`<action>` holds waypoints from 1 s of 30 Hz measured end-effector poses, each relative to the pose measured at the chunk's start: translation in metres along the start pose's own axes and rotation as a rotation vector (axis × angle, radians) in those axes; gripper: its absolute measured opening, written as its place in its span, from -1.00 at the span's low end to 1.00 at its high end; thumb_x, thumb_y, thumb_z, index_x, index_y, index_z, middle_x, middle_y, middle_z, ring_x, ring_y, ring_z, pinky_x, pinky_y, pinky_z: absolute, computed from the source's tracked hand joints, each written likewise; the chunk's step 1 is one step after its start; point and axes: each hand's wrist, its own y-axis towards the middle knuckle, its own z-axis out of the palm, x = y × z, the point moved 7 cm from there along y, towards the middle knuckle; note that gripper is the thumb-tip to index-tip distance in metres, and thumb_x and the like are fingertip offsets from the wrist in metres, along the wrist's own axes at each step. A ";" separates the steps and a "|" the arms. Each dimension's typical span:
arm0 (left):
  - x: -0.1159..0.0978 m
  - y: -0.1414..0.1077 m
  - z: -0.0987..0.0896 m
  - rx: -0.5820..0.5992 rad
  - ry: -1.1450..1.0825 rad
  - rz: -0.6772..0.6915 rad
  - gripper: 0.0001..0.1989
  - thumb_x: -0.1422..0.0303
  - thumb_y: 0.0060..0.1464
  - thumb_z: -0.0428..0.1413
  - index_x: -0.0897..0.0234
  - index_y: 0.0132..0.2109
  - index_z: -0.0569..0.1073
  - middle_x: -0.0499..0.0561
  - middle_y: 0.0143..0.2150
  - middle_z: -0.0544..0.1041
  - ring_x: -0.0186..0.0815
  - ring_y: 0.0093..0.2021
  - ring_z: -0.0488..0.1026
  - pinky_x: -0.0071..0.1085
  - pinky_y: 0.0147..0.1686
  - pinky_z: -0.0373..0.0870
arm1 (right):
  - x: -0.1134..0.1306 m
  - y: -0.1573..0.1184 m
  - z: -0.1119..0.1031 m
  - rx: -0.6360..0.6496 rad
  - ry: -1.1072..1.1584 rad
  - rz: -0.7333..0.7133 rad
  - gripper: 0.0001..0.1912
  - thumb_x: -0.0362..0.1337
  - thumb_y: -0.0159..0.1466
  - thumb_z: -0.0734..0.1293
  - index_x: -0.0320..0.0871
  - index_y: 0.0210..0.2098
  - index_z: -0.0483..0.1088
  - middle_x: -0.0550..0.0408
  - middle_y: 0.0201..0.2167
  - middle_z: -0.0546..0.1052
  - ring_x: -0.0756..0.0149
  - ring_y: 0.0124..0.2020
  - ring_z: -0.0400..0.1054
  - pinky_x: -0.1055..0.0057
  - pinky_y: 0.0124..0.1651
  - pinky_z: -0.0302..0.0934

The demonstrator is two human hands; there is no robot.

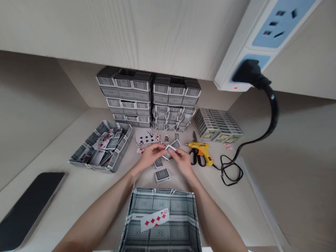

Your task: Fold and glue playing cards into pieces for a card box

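The left hand [153, 154] and the right hand [183, 160] pinch one card [170, 152] between them, thumbs on top. Its patterned back faces up. Each hand has one side, maybe so the card stays steady and does not twist. I cannot tell if it is just one card or a few pressed together.

Just below the grip, toward the body, sits a small card pile [162, 175], likely put there so it is easy to grab. Past the left hand, number cards [145, 136] lie spread out, faces up.

Closer to the body than the pile is a box made of cards [179, 202], set between the two arms. A red diamond card [155, 220] lies inside it. To the left of the grip is another card box [122, 148], full of loose cards, perhaps so they do not slide around.

Just to the right of the right hand lies a yellow glue gun [204, 149], over some scissors [193, 157]. Its tip points toward the hand and its wire [232, 175] goes off the other way, which seems to keep the loops out of the way.
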 end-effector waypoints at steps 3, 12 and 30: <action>0.007 0.003 0.000 0.007 -0.001 -0.062 -0.74 0.23 -0.17 0.19 0.36 -0.38 0.45 0.01 -0.40 0.51 -0.36 -0.40 0.43 -0.41 -0.34 0.39 | -0.003 0.001 -0.002 -0.010 0.001 0.021 -0.67 -0.11 -0.02 0.38 -0.22 -0.34 0.49 0.11 -0.49 0.51 0.38 -0.48 0.31 0.43 -0.35 0.19; 0.014 0.007 0.000 0.030 -0.002 -0.141 -0.71 0.19 -0.23 0.21 0.36 -0.41 0.48 0.00 -0.46 0.51 -0.38 -0.46 0.40 -0.46 -0.43 0.34 | -0.018 0.005 -0.002 0.052 0.111 0.140 -0.63 -0.04 -0.04 0.38 -0.19 -0.35 0.50 0.09 -0.44 0.53 0.31 -0.44 0.37 0.34 -0.30 0.28; 0.006 0.006 0.004 0.064 0.048 -0.181 -0.74 0.20 -0.20 0.19 0.35 -0.47 0.46 -0.10 -0.59 0.39 -0.45 -0.58 0.25 -0.52 -0.56 0.16 | -0.013 0.003 -0.004 0.043 0.024 0.114 -0.69 -0.09 -0.01 0.37 -0.23 -0.42 0.49 0.16 -0.58 0.44 0.44 -0.56 0.24 0.47 -0.43 0.16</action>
